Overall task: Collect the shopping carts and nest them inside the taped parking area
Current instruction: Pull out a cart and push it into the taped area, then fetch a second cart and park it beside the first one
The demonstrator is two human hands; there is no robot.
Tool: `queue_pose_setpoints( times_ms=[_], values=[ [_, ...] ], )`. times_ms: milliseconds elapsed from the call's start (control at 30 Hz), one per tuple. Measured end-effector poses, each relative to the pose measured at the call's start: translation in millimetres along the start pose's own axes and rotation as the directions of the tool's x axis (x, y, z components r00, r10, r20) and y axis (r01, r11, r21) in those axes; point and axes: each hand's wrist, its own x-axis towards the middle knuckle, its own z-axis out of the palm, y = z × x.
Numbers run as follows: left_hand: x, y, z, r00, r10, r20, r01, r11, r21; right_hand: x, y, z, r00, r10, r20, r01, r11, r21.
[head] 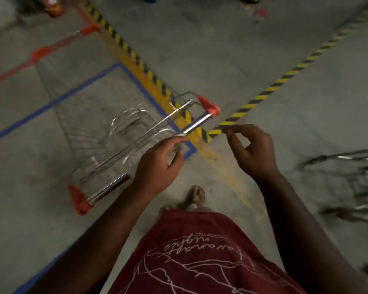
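Over the cart handle (151, 153), left hand (157, 166) hovers, fingers loosely curled.

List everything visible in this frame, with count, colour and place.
Shopping cart: one, silver wire with orange corners, inside the blue tape.
Second cart: one, silver, blurred, right edge.
Blue tape: rectangle outline on the floor, left.
Hazard tape: two yellow-black stripes meeting at centre.
Red line: one, far left floor.
Shirt: one, dark red, bottom.
Foot: one, bottom centre.
Left hand: over the cart handle.
Right hand: holds nothing.
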Motion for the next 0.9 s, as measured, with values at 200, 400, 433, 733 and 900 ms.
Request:
queue_pose_setpoints(
  times_ms=[200, 400, 433, 733, 900],
  values=[
    [43.0, 70.0, 96.7, 0.94, 0.138, 0.312, -0.144, 0.99, -0.001, -49.3, 74.0, -104.8, 0.93, 0.296, -0.217, -0.298, 0.954, 0.023],
    [77.7, 161.2, 234.7, 0.758, 0.35, 0.551, -0.391, 0.919, -0.046, -90.2, 158.5, -202.5, 0.829, 0.424, -0.364, -0.43, 0.9, 0.069],
    [82.8, 178.9, 259.6, 0.718, 0.37, 0.589, -0.418, 0.907, -0.06, -95.9, 172.4, -220.6, 0.815, 0.437, -0.381, -0.449, 0.892, 0.062],
    [120.6, 326.4, 437.8, 0.472, 0.512, 0.717, -0.518, 0.82, -0.244, -140.0, 264.8, -379.8, 0.605, 0.544, -0.581, -0.601, 0.791, 0.116],
    [162.7, 377.2, 506.6, 0.362, 0.567, 0.74, -0.57, 0.762, -0.305, -121.4, 311.0, -416.0, 0.55, 0.576, -0.605, -0.642, 0.755, 0.135]
  ],
)
